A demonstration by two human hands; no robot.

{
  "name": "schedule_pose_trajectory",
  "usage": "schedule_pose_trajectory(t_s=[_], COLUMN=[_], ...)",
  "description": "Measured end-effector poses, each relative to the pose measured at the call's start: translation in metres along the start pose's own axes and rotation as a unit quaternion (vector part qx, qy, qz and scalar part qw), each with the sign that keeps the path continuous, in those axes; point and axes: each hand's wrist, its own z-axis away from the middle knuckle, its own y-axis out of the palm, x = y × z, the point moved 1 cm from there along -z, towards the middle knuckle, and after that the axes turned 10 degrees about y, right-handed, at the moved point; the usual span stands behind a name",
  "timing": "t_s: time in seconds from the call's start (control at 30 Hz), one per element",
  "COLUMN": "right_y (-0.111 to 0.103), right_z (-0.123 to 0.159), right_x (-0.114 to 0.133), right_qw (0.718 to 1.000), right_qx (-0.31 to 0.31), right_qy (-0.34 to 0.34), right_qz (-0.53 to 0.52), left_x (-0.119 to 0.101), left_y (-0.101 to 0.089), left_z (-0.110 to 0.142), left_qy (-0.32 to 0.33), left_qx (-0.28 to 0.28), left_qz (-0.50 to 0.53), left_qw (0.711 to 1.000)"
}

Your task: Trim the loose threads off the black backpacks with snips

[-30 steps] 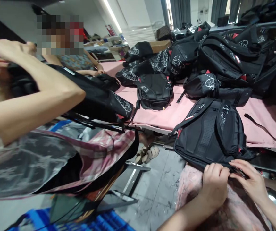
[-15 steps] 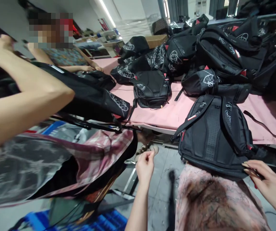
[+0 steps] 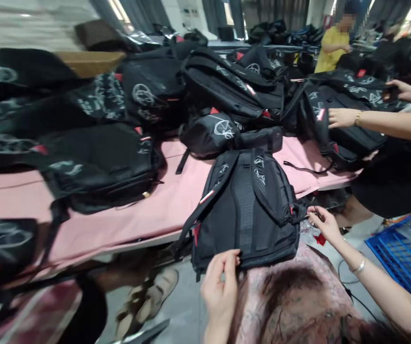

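Note:
A black backpack (image 3: 248,205) with white doodle print and red tabs lies back-side up, hanging over the edge of the pink table (image 3: 126,224) onto my lap. My left hand (image 3: 221,284) is closed in a pinch at the backpack's bottom edge. My right hand (image 3: 326,223) is at the pack's right side by the shoulder strap's lower end. Its fingers are pinched round a thin dark item that is too small to name.
Several more black backpacks (image 3: 226,86) are heaped across the table's back. At the right, a co-worker's hand (image 3: 339,117) rests on another pack. A blue crate (image 3: 405,258) stands on the floor at lower right, and sandalled feet (image 3: 148,301) show under the table.
The view has swung right, away from the person at the left. My left hand came back from mid-air to the backpack's bottom edge. My right hand shifted to the strap side.

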Motion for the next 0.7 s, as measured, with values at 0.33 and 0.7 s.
schedule_pose_trajectory(t_s=[0.33,0.7], right_y=[-0.006,-0.029], right_z=[-0.004,0.073], right_x=[0.022,0.096], right_qw=[0.992,0.937], right_qx=[0.117,0.323], right_qy=[-0.022,0.074], right_qz=[0.047,-0.11], left_x=[-0.052,-0.105], left_y=[0.047,0.087], left_z=[-0.002,0.033], left_qy=[0.05,-0.182], left_qx=[0.134,0.41], left_qz=[0.12,0.405], left_qw=[0.982,0.796])
